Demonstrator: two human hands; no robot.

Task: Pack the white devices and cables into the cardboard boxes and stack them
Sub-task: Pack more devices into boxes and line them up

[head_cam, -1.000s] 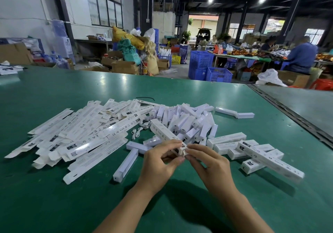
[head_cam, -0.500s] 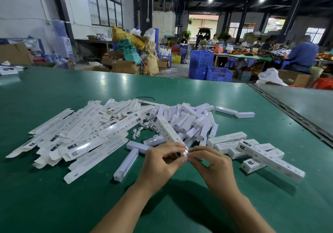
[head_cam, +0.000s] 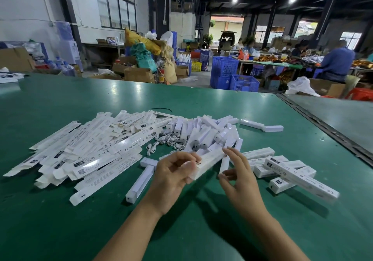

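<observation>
My left hand (head_cam: 173, 178) grips the near end of a long white box (head_cam: 210, 162), blurred, lying slantwise above the green table (head_cam: 60, 220). My right hand (head_cam: 240, 177) hovers just right of the box with fingers spread, holding nothing. Behind the hands lies a heap of white devices (head_cam: 207, 134) with several white cables (head_cam: 167, 140) at its left. A spread of flat unfolded boxes (head_cam: 90, 151) covers the left. Closed boxes (head_cam: 286, 170) are piled on the right.
A single white device (head_cam: 139, 182) lies near my left wrist, and another (head_cam: 260, 126) sits at the far right of the heap. A seam (head_cam: 323, 127) in the table runs diagonally on the right. Blue crates (head_cam: 232, 75) and seated people stand beyond the table.
Both hands were pinching the box's end together. Now my right hand has let go and opened, and my left hand has swung the box to a slant.
</observation>
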